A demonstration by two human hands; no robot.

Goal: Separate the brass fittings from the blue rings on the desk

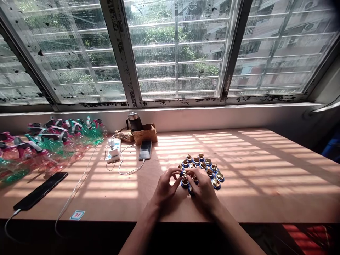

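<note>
Between my fingertips is a small round gold-coloured metal piece with a blue rim [183,174], raised just above the table. My left hand [166,186] pinches it from the left with thumb and fingers. From the right, my right hand [203,186] closes on the same piece, thumb and fingers together. Several similar gold pieces with blue bases [208,162] stand close together on the table beyond and around my hands. Part of that group is hidden behind my fingers and right hand.
Spray bottles [61,138] in green and pink crowd the table's left end. A black phone [39,191] lies near the front left. Farther back are a white power strip [113,150], a second phone [145,150] on a cable, and a cardboard box [145,134] beside a dark flask [135,122].
</note>
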